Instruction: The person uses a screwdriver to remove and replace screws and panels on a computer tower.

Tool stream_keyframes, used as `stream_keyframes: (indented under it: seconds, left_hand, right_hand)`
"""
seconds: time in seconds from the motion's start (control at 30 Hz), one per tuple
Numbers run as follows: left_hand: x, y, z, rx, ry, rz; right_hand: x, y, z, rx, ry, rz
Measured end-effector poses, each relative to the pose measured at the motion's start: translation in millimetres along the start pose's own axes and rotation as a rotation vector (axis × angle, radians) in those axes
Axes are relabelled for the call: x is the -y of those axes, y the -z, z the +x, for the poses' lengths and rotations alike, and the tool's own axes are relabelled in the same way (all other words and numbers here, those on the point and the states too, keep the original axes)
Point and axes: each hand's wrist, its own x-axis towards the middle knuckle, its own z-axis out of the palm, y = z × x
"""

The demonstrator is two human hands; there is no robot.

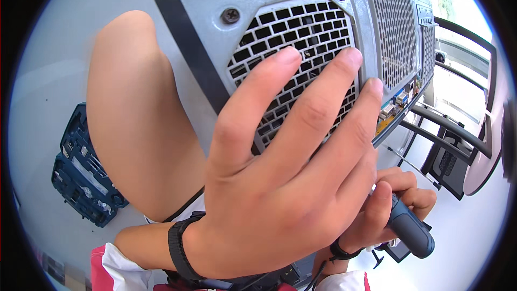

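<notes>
A grey metal computer case (199,32) fills the upper middle, its perforated back panel turned toward me. My left hand (291,183) lies across the brick-patterned grille (280,26), fingers spread and fingertips on the metal. Screws sit at the panel corners, among them a dark screw (231,15). Lower right, partly behind the left hand, my right hand (385,210) is closed round a thick dark blue-grey handle (412,231), which looks like a screwdriver's. Its tip is hidden. Ports on a circuit board (392,112) show along the case's right side.
A bare leg (137,113) is left of the case. An open dark blue tool case (89,170) with several tools lies on the pale floor beyond it. Black-framed chairs (458,145) stand at the right, near a bright window.
</notes>
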Motion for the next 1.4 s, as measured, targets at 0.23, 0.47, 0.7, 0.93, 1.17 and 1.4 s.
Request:
stream_keyframes:
  seconds: [0.23, 0.47, 0.7, 0.93, 1.17, 1.4]
  left_hand:
    - [-4.0, 4.0, -3.6, 0.065, -0.102, -0.033]
    - [0.8, -5.9, 13.1, 0.197, -0.186, -0.074]
    - [8.9, -3.2, 19.0, 0.201, -0.313, -0.139]
    - [7.1, 5.3, 25.1, 0.279, -0.437, -0.183]
    - [6.6, 11.4, 28.5, 0.329, -0.444, -0.153]
    - [-1.2, 1.8, 22.2, 0.213, -0.393, -0.288]
  right_hand:
    - [7.0, -6.6, 16.1, 0.047, -0.091, 0.043]
    - [-13.2, 11.1, 5.7, 0.115, -0.102, 0.227]
    - [12.8, 33.1, 15.6, 0.088, 0.125, -0.109]
    - [-7.1, 64.6, 45.2, 0.574, 0.695, 0.088]
    - [3.4, 55.1, 65.0, 0.565, 0.737, 0.204]
    - [-6.7, 47.3, 57.0, 0.287, 0.519, 0.166]
